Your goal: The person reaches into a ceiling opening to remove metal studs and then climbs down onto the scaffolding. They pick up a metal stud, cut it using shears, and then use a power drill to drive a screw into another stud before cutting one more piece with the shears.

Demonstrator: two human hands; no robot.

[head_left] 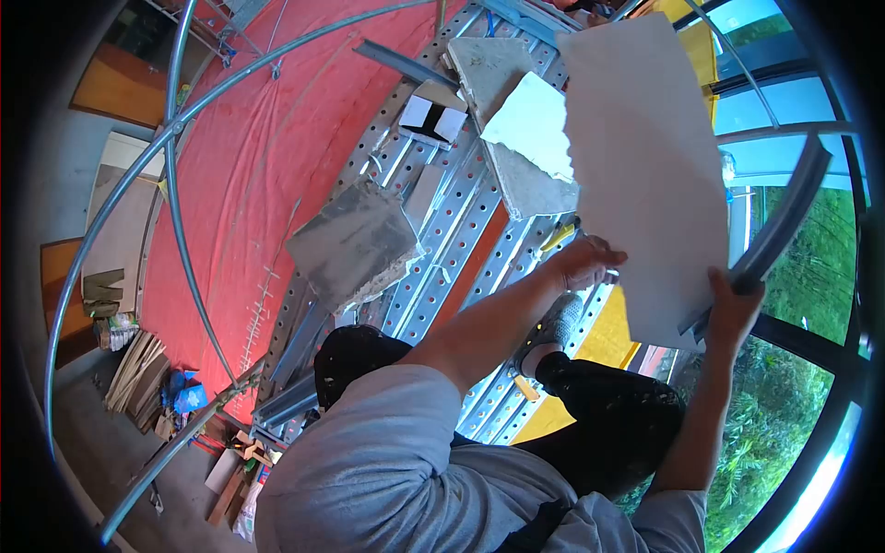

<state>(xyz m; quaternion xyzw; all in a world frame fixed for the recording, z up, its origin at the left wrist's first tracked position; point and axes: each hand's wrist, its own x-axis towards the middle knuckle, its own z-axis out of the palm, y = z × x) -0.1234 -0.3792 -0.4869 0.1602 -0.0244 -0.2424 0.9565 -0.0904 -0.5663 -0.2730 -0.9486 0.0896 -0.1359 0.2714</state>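
Perforated planks (466,198): what we're up on, so steady feet first.
Right hand (735,309): wrapped round the metal channel (791,217) by the board's lower end; we'd grip evenly so nothing twists.
Left hand (590,263): fingers curled at the board's ragged side, can't really tell if we're pinching it.
Board (650,175): between and beyond our hands; looks brittle, so we'd support it broadly and not bend it.
Grey slab (355,240): lying on the planks, off left.
Red sheet (221,221): spread beyond the planks.
Greenery (774,461): outside the glass.
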